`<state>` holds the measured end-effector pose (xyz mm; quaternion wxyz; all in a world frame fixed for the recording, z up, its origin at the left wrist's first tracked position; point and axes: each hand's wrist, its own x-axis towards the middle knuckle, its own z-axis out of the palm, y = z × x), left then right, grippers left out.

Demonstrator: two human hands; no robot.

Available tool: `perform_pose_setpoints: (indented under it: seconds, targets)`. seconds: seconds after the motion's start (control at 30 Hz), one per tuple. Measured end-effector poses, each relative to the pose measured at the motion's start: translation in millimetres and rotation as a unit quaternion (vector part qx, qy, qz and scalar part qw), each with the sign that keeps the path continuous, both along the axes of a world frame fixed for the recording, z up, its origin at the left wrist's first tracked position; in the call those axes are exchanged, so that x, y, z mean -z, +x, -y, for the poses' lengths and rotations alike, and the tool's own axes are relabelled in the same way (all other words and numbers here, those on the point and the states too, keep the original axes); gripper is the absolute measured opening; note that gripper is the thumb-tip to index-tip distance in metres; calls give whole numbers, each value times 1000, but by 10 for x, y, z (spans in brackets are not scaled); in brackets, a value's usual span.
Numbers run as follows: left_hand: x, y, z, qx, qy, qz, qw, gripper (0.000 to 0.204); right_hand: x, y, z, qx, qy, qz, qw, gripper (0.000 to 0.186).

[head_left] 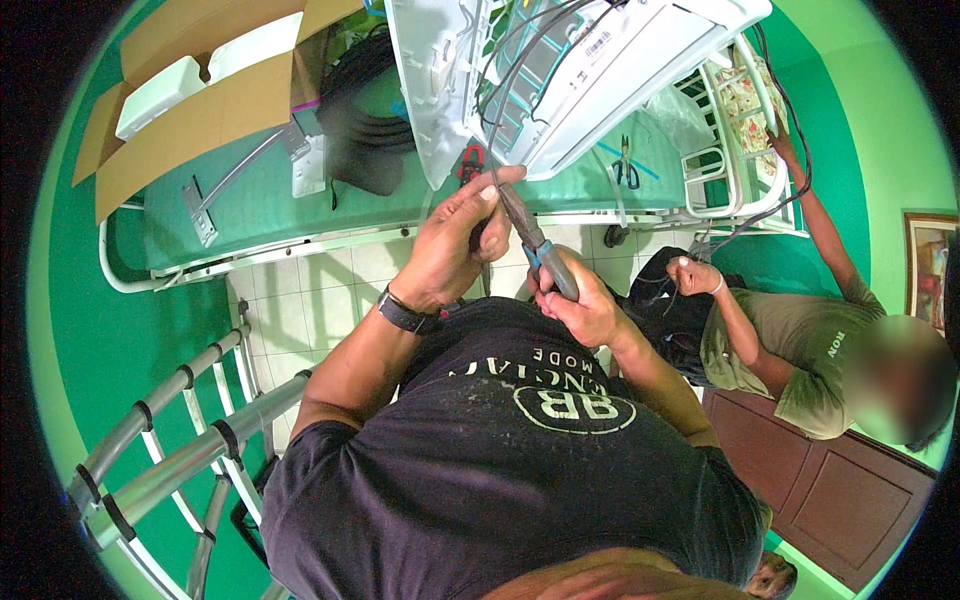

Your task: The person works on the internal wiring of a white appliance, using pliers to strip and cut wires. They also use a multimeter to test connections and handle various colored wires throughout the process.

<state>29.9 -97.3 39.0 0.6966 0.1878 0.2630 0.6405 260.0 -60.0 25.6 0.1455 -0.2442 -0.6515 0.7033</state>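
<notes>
My right hand (585, 305) is wrapped round the blue-grey handles of a pair of pliers (522, 225), which point up and to the left. My left hand (455, 245) is closed beside the jaws, thumb and finger pinching a thin dark cable (494, 150). The cable meets the plier jaws at my left fingertips; whether the jaws bite on it I cannot tell. It runs up to a white appliance housing (600, 85) that stands open, with several dark wires hanging out. Just behind my left fingers lies a red and black hand tool (471, 163).
A green-topped, white-framed bed (260, 232) carries an open cardboard box (200, 120), metal brackets (205, 210), a black cable coil (370, 120) and scissor-like cutters (626, 165). At right a co-worker (790, 350) holds a dark cable. Metal railings (200, 440) stand at left.
</notes>
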Motion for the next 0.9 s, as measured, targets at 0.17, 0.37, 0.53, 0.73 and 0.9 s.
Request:
perform_pose_setpoints:
  seconds: [0.17,0.37,0.53,0.73,0.9]
  targets:
    - [11,-19,2,11,-10,19,1000,44,-66,-12,-11,21,92,55,994,20]
    - [28,-54,10,27,-6,53,998,44,-151,4,-73,-8,-43,28,999,28]
    - [38,-48,-1,38,-2,78,996,45,-174,23,-80,-33,-103,-13,994,33]
    - [43,-82,-10,40,-14,64,997,46,-91,33,-116,-29,13,24,999,30]
    - [7,-87,-8,35,-11,36,999,49,-60,12,-135,-22,23,9,999,28]
